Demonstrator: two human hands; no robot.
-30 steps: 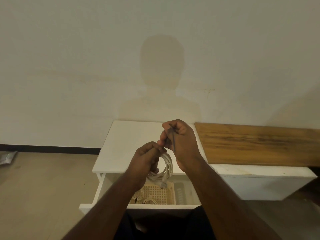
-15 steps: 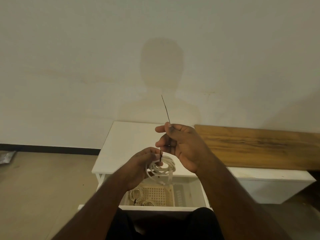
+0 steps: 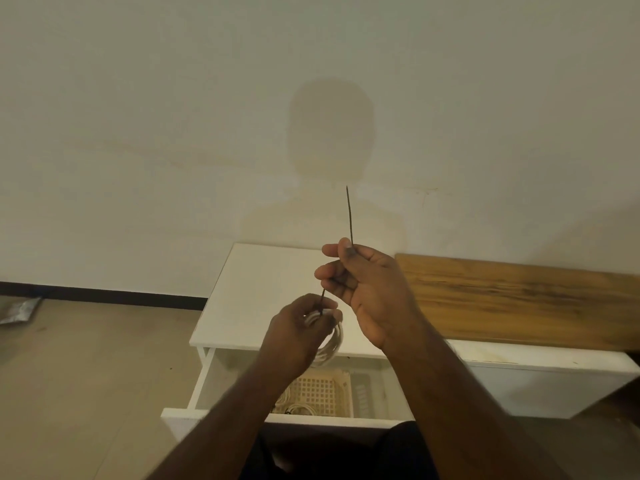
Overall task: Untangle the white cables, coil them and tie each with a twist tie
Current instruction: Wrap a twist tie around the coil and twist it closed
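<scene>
- Two bare hands raised above an open white drawer [image 3: 277,415], in front of a plain wall.
- Left hand [image 3: 298,332] curls round a coiled white cable [image 3: 331,344]; loops hang out below the fingers on the right side of the hand.
- Right hand [image 3: 367,289] pinches a thin dark twist tie [image 3: 349,216] between thumb and fingers; other fingers loosely bent.
- Twist tie's upper end sticks up nearly straight above the right hand; lower end comes out under the hand and reaches the coil at the left hand's fingers. Whether it wraps round the coil, cannot tell.
- Pale plastic lattice basket [image 3: 322,393] sits in the drawer; more coiled white cables [image 3: 298,408] lie at its near left, partly hidden by the left forearm.
- White tabletop [image 3: 263,289] behind the hands; brown wooden board [image 3: 519,299] lies on it to the right.
- Crumpled grey bag [image 3: 19,308] on the floor far left.
</scene>
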